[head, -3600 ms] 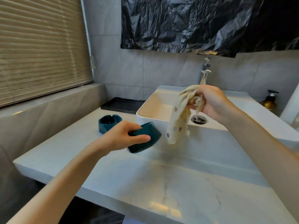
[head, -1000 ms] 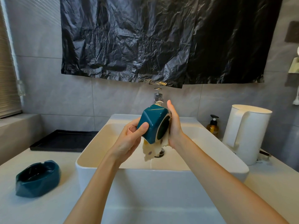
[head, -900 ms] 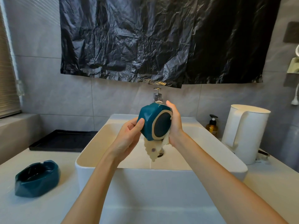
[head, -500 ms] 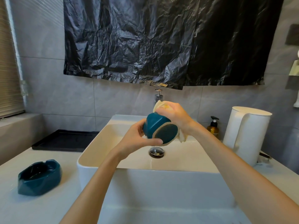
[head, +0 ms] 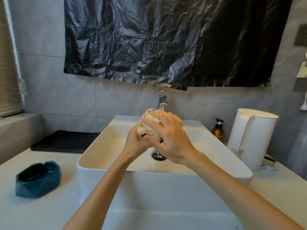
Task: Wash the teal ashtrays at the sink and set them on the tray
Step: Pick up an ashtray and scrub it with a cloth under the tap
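Observation:
Both hands are raised over the white sink basin, below the chrome tap. My right hand presses a cream patterned cloth around an ashtray, which is almost wholly hidden by the cloth and the fingers. My left hand grips that ashtray from the left and underneath. A second teal ashtray sits upright on the counter to the left of the basin. The black tray lies at the back left against the wall, with nothing on it.
A white kettle and an amber pump bottle stand right of the basin. The drain shows in the basin bottom. Black plastic sheeting hangs on the tiled wall. A window blind is at the far left.
The cloth has moved from under the ashtray to over its top, and my right hand now covers it. The teal body that showed half a second ago is hidden.

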Tool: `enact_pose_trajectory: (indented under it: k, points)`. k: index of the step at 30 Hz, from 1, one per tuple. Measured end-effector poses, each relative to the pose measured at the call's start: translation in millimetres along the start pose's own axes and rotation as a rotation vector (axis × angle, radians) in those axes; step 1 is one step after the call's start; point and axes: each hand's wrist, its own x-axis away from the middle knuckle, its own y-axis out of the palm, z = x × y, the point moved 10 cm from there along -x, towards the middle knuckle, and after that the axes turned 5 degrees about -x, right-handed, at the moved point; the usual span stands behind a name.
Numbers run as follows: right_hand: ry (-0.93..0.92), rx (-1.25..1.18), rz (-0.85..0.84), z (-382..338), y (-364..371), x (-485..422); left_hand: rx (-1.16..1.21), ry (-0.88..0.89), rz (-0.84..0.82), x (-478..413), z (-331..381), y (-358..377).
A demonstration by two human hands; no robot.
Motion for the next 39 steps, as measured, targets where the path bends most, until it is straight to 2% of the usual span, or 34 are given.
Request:
enact_pose_trajectory:
  k: [2, 5, 6, 10, 11, 12, 15, 16, 19, 20, 21, 22, 26, 28, 31, 33, 35, 37, 39]
  points:
    - [0.055, -0.018, -0.006, 10.8, 3.9, -1.4, -0.050, 0.035, 0.044, 0.2, -0.6, -2.4]
    - [0.361, -0.354, 0.023, 51.3, 9.6, -7.2, -0.198, 0.084, 0.065, -0.2, -1.5, -1.4]
    - [0.381, -0.399, 0.027, 51.0, 12.7, -6.4, -0.215, 0.096, 0.070, 0.5, 1.0, -1.8]
    - [0.046, -0.011, 0.058, 10.7, 15.5, 2.4, -0.208, 0.084, 0.080, 3.3, 3.4, -4.5]
    - [0.043, -0.021, 0.058, 14.2, 14.1, 1.2, -0.218, 0.090, 0.079, 3.6, 4.7, -4.2]
    - [0.124, -0.106, 0.062, 26.4, 12.4, -1.6, -0.233, 0.108, 0.075, 3.1, 6.1, -3.2]
    - [0.520, -0.615, 0.127, 75.6, 18.7, -1.6, -0.257, 0.118, 0.047, 2.9, 6.8, -0.8]
    - [0.525, -0.627, 0.140, 72.9, 18.4, 0.5, -0.244, 0.108, 0.048, 2.7, 5.8, -1.6]
    - [0.128, -0.185, 0.122, 21.4, 9.7, 5.2, -0.210, 0.113, 0.065, 3.3, 5.2, -2.8]
    - [0.043, -0.060, 0.112, 13.1, 10.8, 7.8, -0.209, 0.115, 0.058, 4.1, 5.9, -1.2]
    - [0.034, -0.039, 0.112, 13.8, 9.7, 8.6, -0.210, 0.119, 0.052, 3.8, 5.8, 0.1]
    - [0.081, -0.118, 0.120, 22.3, 8.1, 6.7, -0.212, 0.127, 0.054, 3.1, 6.4, 0.0]
    - [0.493, -0.867, 0.227, 69.4, 10.3, 3.4, -0.151, 0.067, 0.025, 4.9, 7.1, -3.0]
    - [0.688, -1.085, 0.257, 84.0, 18.0, 9.6, 0.008, 0.004, -0.036, 7.2, 6.9, 1.5]
    - [0.873, -1.339, 0.236, 81.4, 31.5, 19.5, 0.194, -0.067, -0.073, 6.8, 5.3, 5.4]
    - [0.922, -1.390, 0.244, 80.3, 34.2, 21.1, 0.213, -0.098, -0.092, 5.8, 2.4, 7.6]
    - [0.938, -1.355, 0.257, 80.9, 31.7, 21.2, 0.130, -0.113, -0.109, 6.7, 1.7, 9.5]
    - [0.909, -1.254, 0.238, 83.0, 24.3, 18.7, 0.030, -0.099, -0.095, 6.7, 1.9, 9.9]
    - [0.810, -1.050, 0.198, 86.6, 12.2, 11.6, -0.022, -0.053, -0.074, 5.7, 4.2, 10.2]
